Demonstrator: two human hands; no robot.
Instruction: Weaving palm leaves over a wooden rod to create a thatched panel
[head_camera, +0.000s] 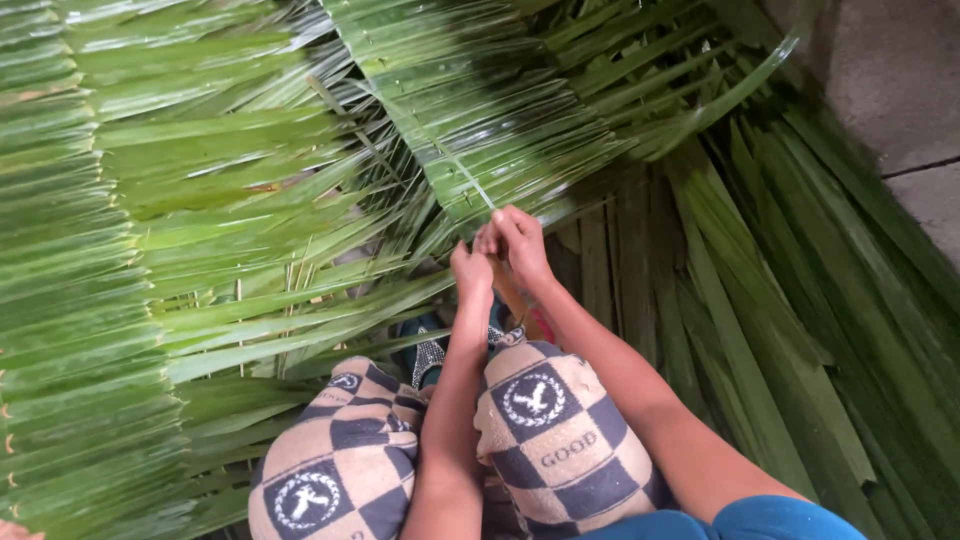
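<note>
Both hands (497, 250) at palm-leaf panel's (470, 120) near edge

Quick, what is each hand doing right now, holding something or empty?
Left hand: closed, fingers pinched at the edge of the folded palm leaf panel.
Right hand: closed, pinching a thin pale strip at the same edge.

— What does the person wear?
— Checked trousers (560, 440), beige and dark blue squares with round emblems; a blue sleeve (750, 520) at the right shoulder. Both forearms are bare.
</note>
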